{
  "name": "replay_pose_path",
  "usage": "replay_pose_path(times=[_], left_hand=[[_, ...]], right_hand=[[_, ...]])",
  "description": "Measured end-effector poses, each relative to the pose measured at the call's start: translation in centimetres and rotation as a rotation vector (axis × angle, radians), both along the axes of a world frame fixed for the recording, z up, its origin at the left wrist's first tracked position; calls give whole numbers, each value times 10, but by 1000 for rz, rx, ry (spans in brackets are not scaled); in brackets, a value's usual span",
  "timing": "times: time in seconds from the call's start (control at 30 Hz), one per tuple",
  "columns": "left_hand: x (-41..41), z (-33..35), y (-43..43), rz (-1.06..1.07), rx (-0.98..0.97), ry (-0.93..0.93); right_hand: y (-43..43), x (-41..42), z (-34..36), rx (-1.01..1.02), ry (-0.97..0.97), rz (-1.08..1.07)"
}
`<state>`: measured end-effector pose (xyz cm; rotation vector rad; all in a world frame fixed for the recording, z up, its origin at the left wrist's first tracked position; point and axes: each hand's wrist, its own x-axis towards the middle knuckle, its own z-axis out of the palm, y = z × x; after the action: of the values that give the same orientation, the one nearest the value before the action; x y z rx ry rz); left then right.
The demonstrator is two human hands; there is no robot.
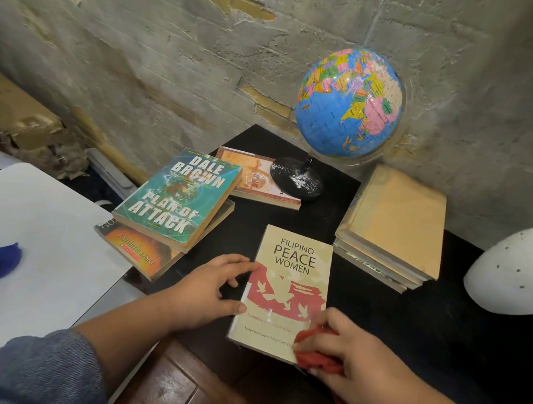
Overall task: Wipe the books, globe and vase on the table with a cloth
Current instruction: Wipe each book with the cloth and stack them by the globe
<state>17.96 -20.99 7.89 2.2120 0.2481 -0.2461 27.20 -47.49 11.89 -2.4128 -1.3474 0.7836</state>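
A cream book titled Filipino Peace Women [287, 277] lies flat near the front of the black table [409, 317]. My right hand [357, 367] grips a red cloth [316, 351] and presses it on the book's lower right corner. My left hand [209, 293] rests at the book's left edge, fingers and thumb touching it. A teal Dale Brown book [178, 200] lies on an orange one [142, 249] at the left. A globe [348, 102] on a black base [296, 178] stands at the back. The white vase [517, 269] lies at the right.
A stack of tan books [392, 225] sits right of centre, and a thin orange-framed book [251, 178] lies partly under the globe's base. A white board [39, 246] adjoins the table's left side. A rough concrete wall [175, 49] stands close behind.
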Motion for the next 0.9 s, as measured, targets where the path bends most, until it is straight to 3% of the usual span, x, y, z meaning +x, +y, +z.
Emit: replay_pose_path(times=[0.07, 0.17, 0.33, 0.47, 0.53, 0.63, 0.8, 0.9], left_hand=[[0, 0, 0, -4, -1, 5], [0, 1, 0, -4, -6, 4], [-1, 1, 0, -6, -19, 4], [-1, 2, -1, -2, -21, 9], [-2, 2, -1, 0, -24, 10], [-1, 2, 1, -11, -12, 6], [0, 0, 2, -14, -9, -5], [0, -2, 2, -12, -13, -15]], right_hand=[[-1, 12, -1, 6, 6, -48], [10, 30, -6, 41, -152, -224], [28, 32, -10, 27, -69, -111], [43, 54, -2, 28, -178, -341], [55, 44, -1, 5, -219, -280], [63, 18, -1, -39, -65, -74], [74, 14, -4, 39, -57, -274], [72, -1, -8, 42, -15, -116]])
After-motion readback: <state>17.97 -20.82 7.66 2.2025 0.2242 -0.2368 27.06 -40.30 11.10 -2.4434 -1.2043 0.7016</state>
